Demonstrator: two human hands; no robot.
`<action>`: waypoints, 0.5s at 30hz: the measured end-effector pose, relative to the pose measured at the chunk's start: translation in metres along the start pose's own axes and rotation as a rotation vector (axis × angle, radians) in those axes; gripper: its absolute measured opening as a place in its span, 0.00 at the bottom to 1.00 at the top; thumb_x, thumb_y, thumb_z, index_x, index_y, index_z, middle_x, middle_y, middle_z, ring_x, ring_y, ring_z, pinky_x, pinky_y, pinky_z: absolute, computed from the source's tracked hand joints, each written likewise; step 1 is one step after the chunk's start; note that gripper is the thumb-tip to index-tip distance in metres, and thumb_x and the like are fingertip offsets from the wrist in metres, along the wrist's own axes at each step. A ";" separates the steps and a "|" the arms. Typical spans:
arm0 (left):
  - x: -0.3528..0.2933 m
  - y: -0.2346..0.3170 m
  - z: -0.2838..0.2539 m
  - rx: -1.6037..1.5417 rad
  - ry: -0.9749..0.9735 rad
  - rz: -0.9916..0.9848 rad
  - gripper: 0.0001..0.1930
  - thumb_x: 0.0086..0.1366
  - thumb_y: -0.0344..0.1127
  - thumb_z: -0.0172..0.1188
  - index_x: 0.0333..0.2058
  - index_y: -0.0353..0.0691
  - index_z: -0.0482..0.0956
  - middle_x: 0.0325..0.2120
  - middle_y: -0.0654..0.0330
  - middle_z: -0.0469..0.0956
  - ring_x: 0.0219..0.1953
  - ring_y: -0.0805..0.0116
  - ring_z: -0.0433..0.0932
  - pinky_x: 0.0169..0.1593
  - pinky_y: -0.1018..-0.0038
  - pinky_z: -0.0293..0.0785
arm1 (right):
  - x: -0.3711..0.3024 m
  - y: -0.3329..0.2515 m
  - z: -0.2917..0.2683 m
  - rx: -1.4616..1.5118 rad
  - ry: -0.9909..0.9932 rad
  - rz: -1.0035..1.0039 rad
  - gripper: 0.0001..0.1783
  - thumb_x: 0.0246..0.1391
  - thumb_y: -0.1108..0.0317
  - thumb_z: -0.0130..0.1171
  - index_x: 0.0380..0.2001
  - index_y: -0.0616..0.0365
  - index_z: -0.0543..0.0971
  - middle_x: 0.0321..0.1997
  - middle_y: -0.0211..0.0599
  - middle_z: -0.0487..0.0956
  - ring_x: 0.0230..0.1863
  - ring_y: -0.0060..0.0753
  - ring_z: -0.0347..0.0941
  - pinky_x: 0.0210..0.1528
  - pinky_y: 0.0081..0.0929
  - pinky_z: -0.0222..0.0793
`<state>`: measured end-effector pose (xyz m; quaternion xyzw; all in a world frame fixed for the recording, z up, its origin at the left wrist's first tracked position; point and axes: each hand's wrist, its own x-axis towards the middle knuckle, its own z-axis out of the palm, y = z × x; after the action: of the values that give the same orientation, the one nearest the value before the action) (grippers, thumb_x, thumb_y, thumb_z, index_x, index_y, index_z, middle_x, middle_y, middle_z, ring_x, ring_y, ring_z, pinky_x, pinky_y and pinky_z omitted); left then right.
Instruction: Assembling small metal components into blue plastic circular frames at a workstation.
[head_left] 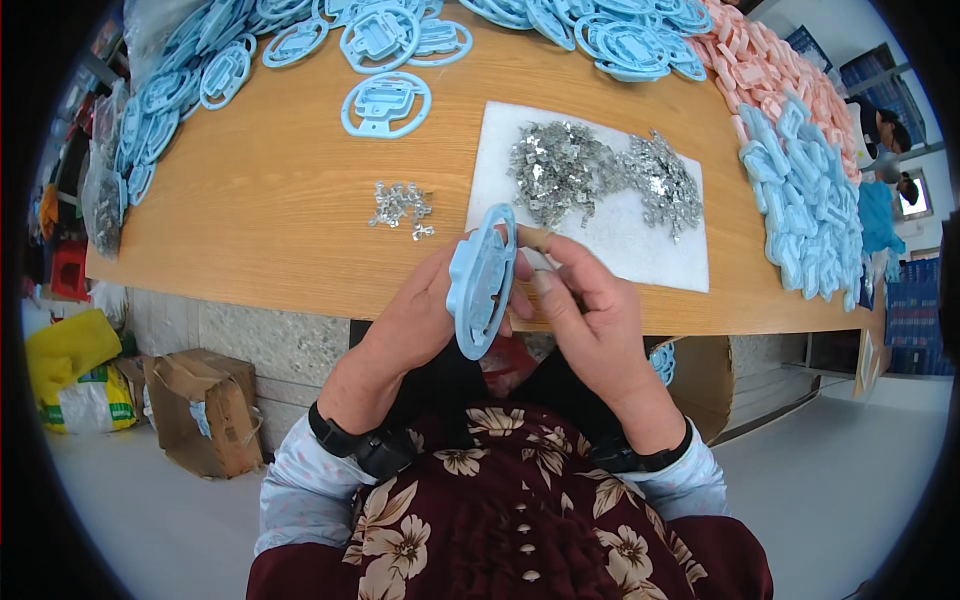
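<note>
Resting between both hands (pixel 500 310): blue ring (pixel 481 283)

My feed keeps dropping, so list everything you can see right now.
ring part: one, light blue, held on edge in the left hand
white pad: one, on the wooden table
metal clips: large heap, silver, on the pad
loose clips: small cluster, silver, on bare wood
blue ring parts: many, table's far and left edges
pink parts: pile, far right
blue parts: pile, right edge
cardboard box: one, brown, floor at left
yellow bag: one, floor at left
left hand: gripping the ring part
right hand: fingers pinched at the ring part
</note>
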<state>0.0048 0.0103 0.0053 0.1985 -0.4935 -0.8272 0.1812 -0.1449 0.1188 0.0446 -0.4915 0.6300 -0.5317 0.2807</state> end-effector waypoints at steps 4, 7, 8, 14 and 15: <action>0.003 -0.003 0.003 0.035 0.008 0.045 0.26 0.78 0.47 0.44 0.64 0.34 0.69 0.45 0.61 0.78 0.38 0.74 0.79 0.40 0.78 0.76 | -0.003 0.005 -0.001 -0.409 -0.075 -0.299 0.20 0.55 0.75 0.61 0.52 0.57 0.82 0.22 0.34 0.78 0.23 0.33 0.77 0.27 0.33 0.72; 0.007 -0.005 -0.004 -0.128 -0.046 0.025 0.28 0.72 0.41 0.60 0.66 0.34 0.67 0.49 0.58 0.78 0.49 0.71 0.78 0.51 0.75 0.76 | -0.007 0.014 -0.001 -0.512 -0.094 -0.463 0.27 0.46 0.75 0.66 0.53 0.54 0.82 0.20 0.36 0.75 0.22 0.41 0.76 0.25 0.37 0.71; 0.008 -0.005 -0.003 -0.127 -0.030 0.021 0.28 0.72 0.41 0.59 0.66 0.35 0.67 0.48 0.59 0.78 0.48 0.71 0.78 0.51 0.75 0.76 | -0.006 0.014 0.000 -0.500 -0.093 -0.455 0.26 0.47 0.74 0.67 0.53 0.55 0.82 0.19 0.35 0.73 0.21 0.39 0.75 0.25 0.35 0.71; 0.005 0.011 0.017 -0.097 0.155 -0.040 0.23 0.74 0.35 0.49 0.65 0.36 0.65 0.49 0.61 0.75 0.52 0.70 0.77 0.54 0.72 0.77 | -0.021 -0.003 -0.020 0.027 -0.139 0.035 0.20 0.55 0.71 0.69 0.52 0.59 0.81 0.17 0.21 0.60 0.20 0.14 0.61 0.24 0.18 0.60; 0.002 0.009 0.018 -0.035 0.129 -0.012 0.23 0.74 0.34 0.49 0.65 0.36 0.65 0.49 0.61 0.75 0.54 0.69 0.76 0.54 0.71 0.77 | -0.025 -0.001 -0.022 0.083 -0.103 0.102 0.20 0.56 0.71 0.69 0.52 0.60 0.81 0.17 0.18 0.59 0.21 0.10 0.58 0.25 0.15 0.57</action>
<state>-0.0054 0.0185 0.0209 0.2511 -0.4653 -0.8221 0.2112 -0.1546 0.1504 0.0469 -0.4733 0.6164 -0.5164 0.3597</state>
